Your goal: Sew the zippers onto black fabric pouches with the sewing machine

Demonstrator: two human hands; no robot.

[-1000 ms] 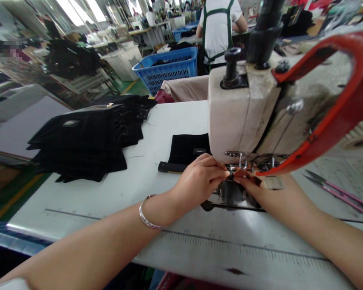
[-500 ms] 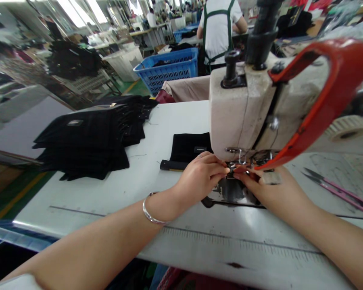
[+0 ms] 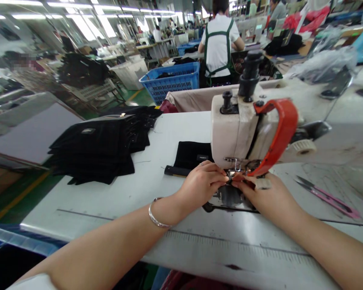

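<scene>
A black fabric piece (image 3: 189, 155) with a small label lies flat on the machine table, its folded lower edge running under the sewing machine (image 3: 226, 133). My left hand (image 3: 199, 183) is closed, thumb and fingers pinching the fabric's edge just left of the presser foot. From the right, my right hand (image 3: 268, 195) reaches beneath the red guard (image 3: 286, 129); its fingertips are closed on the same edge by the needle. The two hands' fingertips almost meet there. The machine head hides the fabric's right part, and the guard covers some right-hand fingers.
A pile of black fabric pieces (image 3: 103, 141) sits at the table's left. Pink-handled thread snips (image 3: 329, 197) lie right of my right hand. Behind the table stand a blue plastic basket (image 3: 172, 82) and a person in a white shirt (image 3: 219, 42). A printed ruler runs along the front.
The camera view has tilted up and shifted, so the machine and table sit lower and more of the room shows. Both hands stay at the needle, with little visible change in the fabric.
</scene>
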